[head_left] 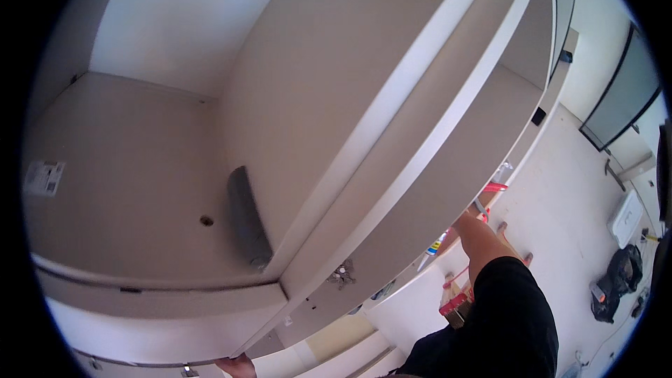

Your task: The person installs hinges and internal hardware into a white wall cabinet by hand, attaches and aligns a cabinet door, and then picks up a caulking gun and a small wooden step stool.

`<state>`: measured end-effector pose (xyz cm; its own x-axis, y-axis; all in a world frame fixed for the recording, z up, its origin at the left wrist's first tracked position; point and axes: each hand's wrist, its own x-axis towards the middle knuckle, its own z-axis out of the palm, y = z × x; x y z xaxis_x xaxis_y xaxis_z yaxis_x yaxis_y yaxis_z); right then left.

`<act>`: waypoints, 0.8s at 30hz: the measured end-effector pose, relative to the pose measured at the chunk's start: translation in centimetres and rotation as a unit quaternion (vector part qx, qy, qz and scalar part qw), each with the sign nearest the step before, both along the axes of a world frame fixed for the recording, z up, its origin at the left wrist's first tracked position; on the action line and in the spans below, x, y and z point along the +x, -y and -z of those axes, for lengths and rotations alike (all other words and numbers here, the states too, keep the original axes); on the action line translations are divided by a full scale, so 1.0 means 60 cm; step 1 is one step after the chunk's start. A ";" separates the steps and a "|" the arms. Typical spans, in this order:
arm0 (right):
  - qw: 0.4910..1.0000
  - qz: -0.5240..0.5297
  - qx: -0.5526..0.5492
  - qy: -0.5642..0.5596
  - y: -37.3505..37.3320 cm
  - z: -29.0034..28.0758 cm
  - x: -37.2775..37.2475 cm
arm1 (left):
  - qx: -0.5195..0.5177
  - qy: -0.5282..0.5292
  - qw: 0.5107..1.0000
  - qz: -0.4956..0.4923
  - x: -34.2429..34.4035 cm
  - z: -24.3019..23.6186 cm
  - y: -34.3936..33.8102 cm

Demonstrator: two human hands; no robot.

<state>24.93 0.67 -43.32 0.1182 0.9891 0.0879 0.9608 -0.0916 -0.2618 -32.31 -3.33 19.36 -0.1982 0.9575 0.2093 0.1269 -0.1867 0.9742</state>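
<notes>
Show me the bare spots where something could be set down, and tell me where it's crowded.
Bare: the beige shelf between the small loose hardware and the black fitting; the pale floor between the right forearm and the white container. Crowded: the floor around the black bag, and the shelf's hardware-strewn patch.

We see smooth, matt cabinet panels, a flat paper label, a crinkled, glossy plastic bag, a dull cloth sleeve and a smooth, plastic-looking white container.
</notes>
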 end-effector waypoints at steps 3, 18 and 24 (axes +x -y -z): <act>0.999 -0.025 0.001 0.023 -0.006 -0.028 0.011 | 0.110 -0.363 0.925 0.012 0.020 -0.007 -0.011; 0.957 -0.111 -0.258 -0.070 0.328 -0.326 0.004 | 0.240 -0.443 0.863 0.045 0.159 -0.014 -0.016; 0.924 -0.073 -0.349 -0.140 0.507 -0.566 0.000 | 0.318 -0.562 0.763 -0.022 0.198 -0.062 0.015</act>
